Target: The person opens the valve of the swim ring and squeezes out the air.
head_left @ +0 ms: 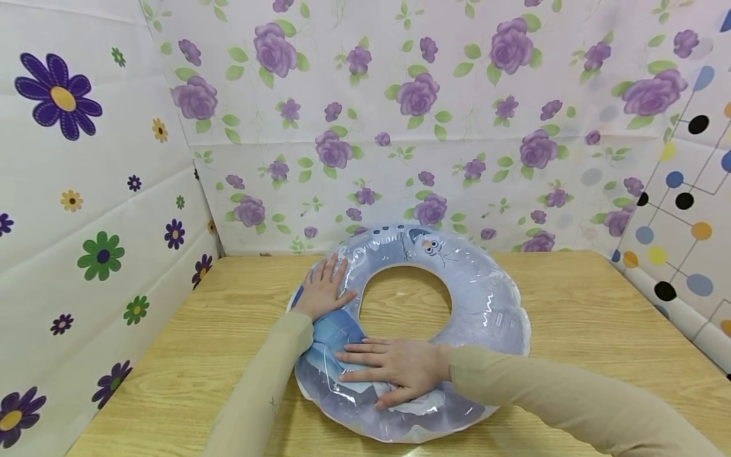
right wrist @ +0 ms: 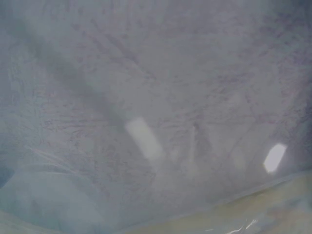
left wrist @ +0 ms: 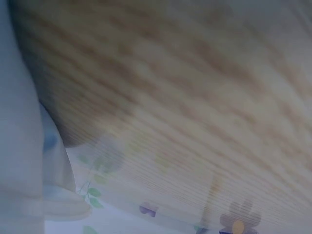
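Note:
An inflated swim ring (head_left: 485,304) in pale blue and lilac, with a cartoon snowman printed near its far edge, lies on the wooden table. My left hand (head_left: 324,291) rests on the ring's left side with the fingers straight, pointing away. Across the near part of the ring, my right hand (head_left: 402,370) lies flat with spread fingers pointing left. In the right wrist view, the ring's glossy lilac surface (right wrist: 161,97) fills most of the picture. The left wrist view is blurred; wood grain of the table (left wrist: 170,87) takes up much of it.
Bare wooden table top (head_left: 240,285) extends to both sides of the ring. A white wall covering with purple roses (head_left: 417,95) stands behind the table. Flower-printed sheeting (head_left: 103,254) is on the left, and dotted sheeting (head_left: 691,241) borders the right edge.

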Available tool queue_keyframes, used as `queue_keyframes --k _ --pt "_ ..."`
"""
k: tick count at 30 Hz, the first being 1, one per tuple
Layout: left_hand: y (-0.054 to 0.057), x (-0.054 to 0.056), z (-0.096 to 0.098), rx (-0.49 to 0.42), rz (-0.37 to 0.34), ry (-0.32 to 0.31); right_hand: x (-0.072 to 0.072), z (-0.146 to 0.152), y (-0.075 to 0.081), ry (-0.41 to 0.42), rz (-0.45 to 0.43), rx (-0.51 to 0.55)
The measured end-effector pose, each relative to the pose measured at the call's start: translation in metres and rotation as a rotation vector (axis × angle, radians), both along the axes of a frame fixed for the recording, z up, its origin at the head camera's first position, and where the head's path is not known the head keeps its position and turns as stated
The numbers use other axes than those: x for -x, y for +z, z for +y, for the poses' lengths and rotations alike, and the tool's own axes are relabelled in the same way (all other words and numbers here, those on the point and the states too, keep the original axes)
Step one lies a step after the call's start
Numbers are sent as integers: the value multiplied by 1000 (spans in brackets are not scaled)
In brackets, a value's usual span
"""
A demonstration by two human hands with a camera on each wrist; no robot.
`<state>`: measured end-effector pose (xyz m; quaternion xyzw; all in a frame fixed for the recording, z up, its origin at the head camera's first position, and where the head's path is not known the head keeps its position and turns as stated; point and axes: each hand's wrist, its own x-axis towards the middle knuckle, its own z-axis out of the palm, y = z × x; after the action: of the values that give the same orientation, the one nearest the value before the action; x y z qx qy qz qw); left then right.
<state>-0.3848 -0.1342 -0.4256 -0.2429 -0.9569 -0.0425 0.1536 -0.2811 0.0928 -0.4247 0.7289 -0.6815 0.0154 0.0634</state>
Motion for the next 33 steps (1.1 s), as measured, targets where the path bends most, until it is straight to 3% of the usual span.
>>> queue_keyframes --k 11,33 --pt "-7 2 -1 13 -18 19 -1 0 -5 -6 5 -3" --pt "-5 3 1 13 -25 25 1 1 -8 -15 23 13"
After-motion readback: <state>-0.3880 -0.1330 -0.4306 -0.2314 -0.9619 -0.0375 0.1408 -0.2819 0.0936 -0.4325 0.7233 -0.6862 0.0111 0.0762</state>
